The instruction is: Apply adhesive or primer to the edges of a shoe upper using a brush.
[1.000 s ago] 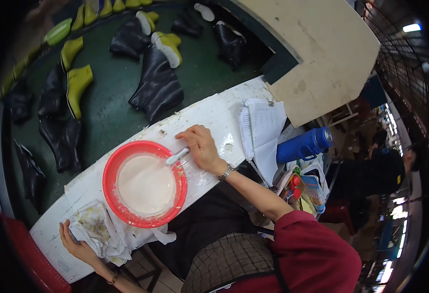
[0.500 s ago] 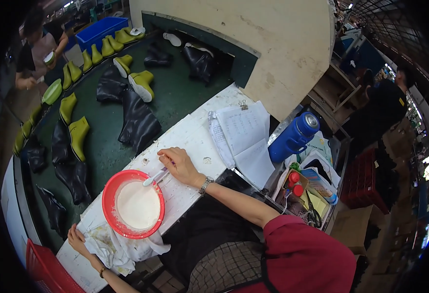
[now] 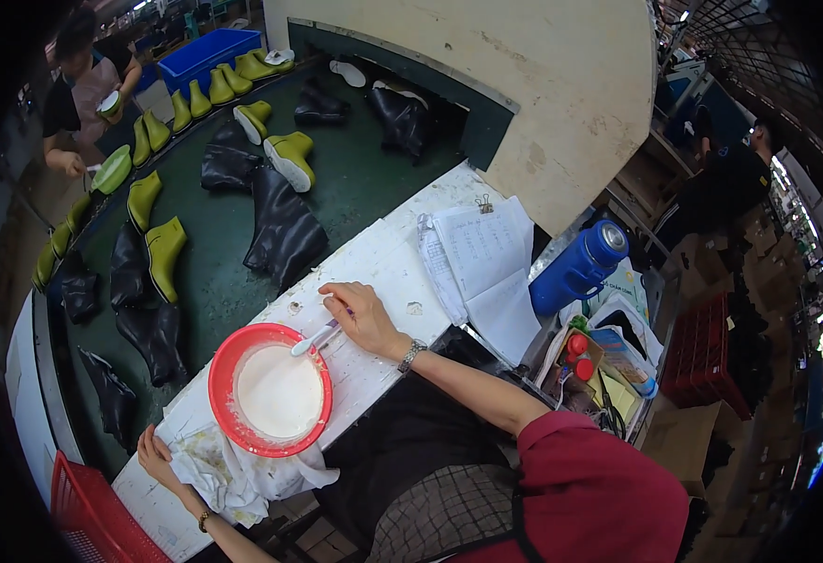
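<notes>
A red bowl (image 3: 219, 375) of white liquid (image 3: 278, 392) stands on the white bench (image 3: 383, 258) in front of me. My right hand (image 3: 364, 317), with a watch on its wrist, holds a white-handled brush (image 3: 310, 338) whose tip rests on the bowl's far rim. My left hand (image 3: 155, 455) lies at the bench's near left end, fingers on a stained white cloth (image 3: 214, 469) that reaches under the bowl.
Beyond the bench runs a green conveyor (image 3: 214, 272) carrying black boots (image 3: 285, 235) and yellow-green boots (image 3: 163, 249). Clipped papers (image 3: 482, 258) and a blue flask (image 3: 578, 267) lie to the right. A red crate (image 3: 88, 516) sits lower left. Another person (image 3: 78, 75) works at top left.
My view has swung, bringing more of the conveyor and the person at top left into the picture. My right hand stays at the bowl's rim with the brush; my left stays on the cloth.
</notes>
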`<act>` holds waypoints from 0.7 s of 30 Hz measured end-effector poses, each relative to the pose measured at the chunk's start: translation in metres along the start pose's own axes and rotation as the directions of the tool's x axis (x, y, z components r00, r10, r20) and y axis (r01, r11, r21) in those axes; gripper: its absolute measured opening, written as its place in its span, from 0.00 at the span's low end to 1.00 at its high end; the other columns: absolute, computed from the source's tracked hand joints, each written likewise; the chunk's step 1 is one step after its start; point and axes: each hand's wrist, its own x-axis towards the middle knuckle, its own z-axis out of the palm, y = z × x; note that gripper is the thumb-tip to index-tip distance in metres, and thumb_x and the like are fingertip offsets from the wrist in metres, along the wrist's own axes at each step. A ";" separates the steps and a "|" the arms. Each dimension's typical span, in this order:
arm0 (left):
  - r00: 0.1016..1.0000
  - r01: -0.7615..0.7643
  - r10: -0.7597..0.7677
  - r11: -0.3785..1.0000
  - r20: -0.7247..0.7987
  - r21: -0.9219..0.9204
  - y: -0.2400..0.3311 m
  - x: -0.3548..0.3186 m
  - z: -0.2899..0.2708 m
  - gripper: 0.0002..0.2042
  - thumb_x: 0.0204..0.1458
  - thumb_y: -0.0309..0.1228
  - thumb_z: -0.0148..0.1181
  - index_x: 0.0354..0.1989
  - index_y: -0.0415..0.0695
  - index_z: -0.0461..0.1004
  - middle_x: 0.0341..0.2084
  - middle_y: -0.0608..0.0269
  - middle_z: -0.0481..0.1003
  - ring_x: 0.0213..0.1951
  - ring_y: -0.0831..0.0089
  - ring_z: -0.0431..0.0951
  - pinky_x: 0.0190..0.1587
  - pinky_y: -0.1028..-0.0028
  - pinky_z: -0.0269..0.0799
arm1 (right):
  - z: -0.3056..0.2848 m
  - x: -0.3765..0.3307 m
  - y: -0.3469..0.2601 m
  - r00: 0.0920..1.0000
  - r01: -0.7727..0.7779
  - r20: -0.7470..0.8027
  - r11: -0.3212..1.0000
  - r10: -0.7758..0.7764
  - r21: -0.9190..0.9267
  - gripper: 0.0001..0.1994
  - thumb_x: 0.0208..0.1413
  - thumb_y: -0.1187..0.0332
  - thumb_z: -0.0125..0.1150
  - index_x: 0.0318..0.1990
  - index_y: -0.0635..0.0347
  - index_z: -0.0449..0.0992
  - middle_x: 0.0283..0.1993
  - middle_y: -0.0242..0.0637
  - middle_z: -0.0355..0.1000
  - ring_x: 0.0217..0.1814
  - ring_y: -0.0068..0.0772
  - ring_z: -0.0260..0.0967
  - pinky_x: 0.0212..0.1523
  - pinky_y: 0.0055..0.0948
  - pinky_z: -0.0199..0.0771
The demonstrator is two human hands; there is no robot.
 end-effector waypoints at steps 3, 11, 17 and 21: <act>0.999 0.045 -0.044 0.998 0.026 -0.053 -0.001 -0.001 -0.002 0.14 0.65 0.31 0.51 0.54 0.49 0.79 0.54 0.60 0.74 0.58 0.60 0.70 0.61 0.66 0.66 | 0.000 -0.001 -0.002 1.000 -0.024 -0.006 1.000 0.024 -0.003 0.11 0.65 0.65 0.55 0.50 0.59 0.76 0.34 0.37 0.75 0.40 0.39 0.70 0.48 0.37 0.64; 1.000 0.016 -0.016 1.000 0.002 -0.024 0.006 -0.003 -0.005 0.14 0.66 0.34 0.49 0.53 0.46 0.79 0.52 0.59 0.75 0.57 0.61 0.70 0.60 0.67 0.66 | -0.003 0.001 -0.004 0.999 -0.034 0.016 0.999 0.034 0.002 0.13 0.66 0.66 0.55 0.54 0.59 0.75 0.32 0.38 0.71 0.36 0.37 0.67 0.46 0.36 0.65; 1.000 0.015 -0.015 1.000 0.016 -0.022 0.012 -0.001 -0.008 0.14 0.66 0.33 0.49 0.53 0.44 0.79 0.53 0.59 0.75 0.56 0.60 0.71 0.60 0.66 0.66 | -0.002 0.000 -0.003 0.999 -0.037 0.009 0.999 0.037 -0.003 0.13 0.67 0.66 0.54 0.54 0.60 0.75 0.32 0.38 0.71 0.37 0.37 0.67 0.46 0.36 0.65; 1.000 0.015 -0.015 1.000 0.008 -0.025 0.011 -0.003 -0.008 0.14 0.66 0.32 0.49 0.54 0.44 0.78 0.53 0.58 0.75 0.57 0.60 0.71 0.61 0.67 0.64 | -0.002 0.001 -0.005 0.999 -0.043 0.023 0.999 0.043 0.008 0.13 0.67 0.66 0.54 0.54 0.60 0.74 0.32 0.37 0.71 0.37 0.37 0.67 0.47 0.35 0.65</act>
